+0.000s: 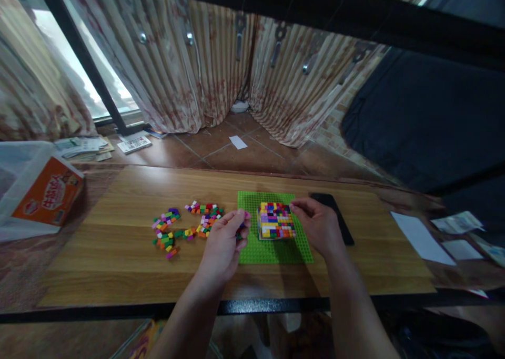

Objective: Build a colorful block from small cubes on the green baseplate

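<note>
A block of multicoloured toy bricks (pixel 276 221) stands built up on a green studded baseplate (pixel 252 254). To its left, my left hand (pixel 225 239) is closed around a few small bricks, with a pink brick (pixel 246 215) showing at the fingertips. My right hand (pixel 315 223) reaches in from the right, its thumb and forefinger pinched at the upper right corner of the block. Whatever sits between those fingertips is too small to make out. Loose bricks (pixel 165 222) in many colours lie scattered on the table, left of the baseplate.
The wooden table (pixel 118 275) has a dark front edge. A black flat object like a phone or tablet (pixel 340 222) lies behind my right hand. A plastic bin (pixel 23 154) with an orange label stands at the left. Papers (pixel 422 237) lie at the right.
</note>
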A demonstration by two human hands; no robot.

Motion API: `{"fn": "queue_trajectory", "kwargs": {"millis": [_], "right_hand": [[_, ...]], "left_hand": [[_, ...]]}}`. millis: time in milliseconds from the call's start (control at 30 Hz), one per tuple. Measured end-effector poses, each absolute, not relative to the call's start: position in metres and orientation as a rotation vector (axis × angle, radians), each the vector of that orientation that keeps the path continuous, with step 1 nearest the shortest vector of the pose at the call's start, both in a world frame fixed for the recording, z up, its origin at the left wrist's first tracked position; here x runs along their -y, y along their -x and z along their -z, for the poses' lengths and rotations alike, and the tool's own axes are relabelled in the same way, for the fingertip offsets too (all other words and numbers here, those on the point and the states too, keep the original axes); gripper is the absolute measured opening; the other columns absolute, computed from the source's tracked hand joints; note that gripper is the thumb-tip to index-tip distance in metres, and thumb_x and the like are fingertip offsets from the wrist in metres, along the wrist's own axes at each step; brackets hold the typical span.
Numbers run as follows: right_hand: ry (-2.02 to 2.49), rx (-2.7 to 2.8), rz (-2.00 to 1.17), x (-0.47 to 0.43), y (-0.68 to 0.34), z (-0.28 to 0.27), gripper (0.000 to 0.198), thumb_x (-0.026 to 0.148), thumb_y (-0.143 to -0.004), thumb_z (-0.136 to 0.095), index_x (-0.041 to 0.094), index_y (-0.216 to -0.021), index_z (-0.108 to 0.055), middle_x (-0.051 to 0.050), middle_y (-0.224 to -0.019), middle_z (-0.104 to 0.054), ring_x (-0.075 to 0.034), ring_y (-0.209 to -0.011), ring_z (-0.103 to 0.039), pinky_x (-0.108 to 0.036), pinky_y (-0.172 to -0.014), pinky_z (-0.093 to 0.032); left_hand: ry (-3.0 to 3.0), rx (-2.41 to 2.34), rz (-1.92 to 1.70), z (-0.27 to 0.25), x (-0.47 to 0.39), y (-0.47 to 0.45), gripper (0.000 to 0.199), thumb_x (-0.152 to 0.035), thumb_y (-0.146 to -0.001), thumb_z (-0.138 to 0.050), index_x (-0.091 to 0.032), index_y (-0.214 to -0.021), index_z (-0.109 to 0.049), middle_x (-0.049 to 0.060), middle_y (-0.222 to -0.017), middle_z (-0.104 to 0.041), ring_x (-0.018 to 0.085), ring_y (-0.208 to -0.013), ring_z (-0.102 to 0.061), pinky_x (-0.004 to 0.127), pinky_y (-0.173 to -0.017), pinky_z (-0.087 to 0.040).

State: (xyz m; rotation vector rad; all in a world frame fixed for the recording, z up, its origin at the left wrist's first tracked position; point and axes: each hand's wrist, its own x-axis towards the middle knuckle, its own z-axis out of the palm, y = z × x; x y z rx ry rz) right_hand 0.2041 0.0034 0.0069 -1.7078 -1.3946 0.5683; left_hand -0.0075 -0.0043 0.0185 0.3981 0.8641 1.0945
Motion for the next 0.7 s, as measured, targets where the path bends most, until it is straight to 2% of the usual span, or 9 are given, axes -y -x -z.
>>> {"fn": "queue_trajectory", "kwargs": {"millis": [267, 467, 700], "right_hand": [[1.560, 1.445, -0.635, -0.015, -0.204, 0.014, 0.013, 0.034, -0.074, -0.070, 0.023, -0.079, -0.075, -0.006, -0.099, -0.071, -0.023, -0.097, -0.064, -0.038, -0.084, -0.050], [1.529, 1.316, -0.780, -0.019, -0.204, 0.020, 0.017, 0.035, -0.068, -0.076, 0.021, -0.077, -0.075, -0.007, -0.100, -0.070, -0.023, -0.092, -0.065, -0.037, -0.078, -0.052], [1.579, 1.099, -0.954, -0.019, -0.197, 0.013, 0.033, 0.037, -0.058, -0.081, 0.017, -0.084, -0.073, -0.004, -0.077, -0.073, -0.017, -0.064, -0.064, -0.032, -0.062, -0.052]], "left_hand": [[-0.412, -0.869, -1.087, -0.020, 0.005, 0.009, 0.029, -0.033, -0.064, -0.080, -0.011, -0.072, -0.063, -0.001, -0.069, -0.053, 0.003, -0.051, -0.039, 0.013, -0.037, -0.019], [-0.419, -0.872, -1.079, -0.020, 0.005, 0.010, 0.028, -0.033, -0.065, -0.079, -0.011, -0.073, -0.063, -0.001, -0.069, -0.052, 0.002, -0.051, -0.039, 0.013, -0.037, -0.019], [-0.409, -0.878, -1.083, -0.021, 0.004, 0.009, 0.030, -0.033, -0.064, -0.080, -0.011, -0.072, -0.063, -0.001, -0.068, -0.053, 0.002, -0.051, -0.039, 0.013, -0.037, -0.020]]}}
